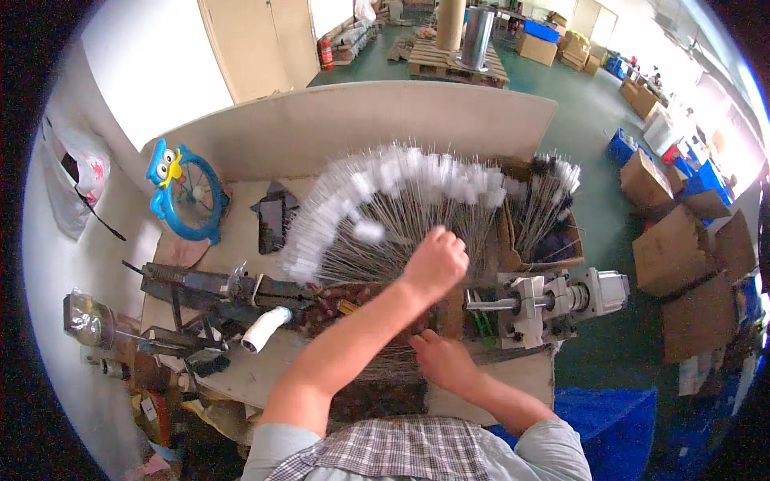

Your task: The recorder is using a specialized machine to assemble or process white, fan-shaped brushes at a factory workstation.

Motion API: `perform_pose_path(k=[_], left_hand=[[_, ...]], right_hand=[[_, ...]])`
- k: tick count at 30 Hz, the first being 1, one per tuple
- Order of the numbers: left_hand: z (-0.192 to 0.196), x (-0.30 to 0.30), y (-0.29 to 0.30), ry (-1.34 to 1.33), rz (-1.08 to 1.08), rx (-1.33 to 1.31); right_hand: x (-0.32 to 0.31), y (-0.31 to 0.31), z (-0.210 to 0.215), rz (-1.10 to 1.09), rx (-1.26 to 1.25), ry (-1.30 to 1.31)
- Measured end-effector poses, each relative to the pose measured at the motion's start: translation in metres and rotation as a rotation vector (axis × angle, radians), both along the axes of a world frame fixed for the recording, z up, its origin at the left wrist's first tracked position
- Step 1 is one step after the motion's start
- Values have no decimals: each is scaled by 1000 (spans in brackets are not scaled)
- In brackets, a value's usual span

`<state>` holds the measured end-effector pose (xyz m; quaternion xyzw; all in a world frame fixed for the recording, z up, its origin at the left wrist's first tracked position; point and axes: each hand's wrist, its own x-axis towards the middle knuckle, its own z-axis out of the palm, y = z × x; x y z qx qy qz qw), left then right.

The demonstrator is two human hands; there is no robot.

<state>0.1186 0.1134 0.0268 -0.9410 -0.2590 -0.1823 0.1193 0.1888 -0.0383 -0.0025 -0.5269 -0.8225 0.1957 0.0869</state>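
Many thin brushes with wire stems and white bristle tips [393,172] stand fanned out in a wide arc on the workbench. My left hand [437,260] is closed in front of their stems, its forearm crossing the bench. A blurred white-tipped brush [369,232] sits apart from the arc, and its stem leads toward my left fist. Closer to my body, my right hand [443,362] has its fingers pinched together beside a bundle of bare wire stems [389,365]. Whatever lies between those fingertips is too small to make out.
Right of my hands a clamped motor unit [553,301] with a shaft sits at the bench edge. Behind it, a cardboard box [545,260] holds dark-tipped brushes. A white nozzle [266,329], a phone [272,224] and a blue cartoon fan [188,192] are on the left. A low panel [361,120] backs the bench.
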Motion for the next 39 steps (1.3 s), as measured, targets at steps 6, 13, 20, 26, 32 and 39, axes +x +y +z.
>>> perform_pose_path(k=[6,13,20,26,32,39], left_hand=[[0,-74,-4,-14,-78,35],[34,-115,-99,-267,-185,-205],[35,-152,-135,-522,-132,-175],[14,-158,-138,-539,-37,-226],[2,-155,-152,-639,163,-374],[-17,-152,-159,-722,327,-818]], right_hand=[[5,5,27,-35,10,4],[16,28,45,107,362,-243],[63,81,86,-27,450,-270],[71,89,77,-48,-118,-8],[46,95,96,47,-102,67],[-66,112,62,351,227,334]])
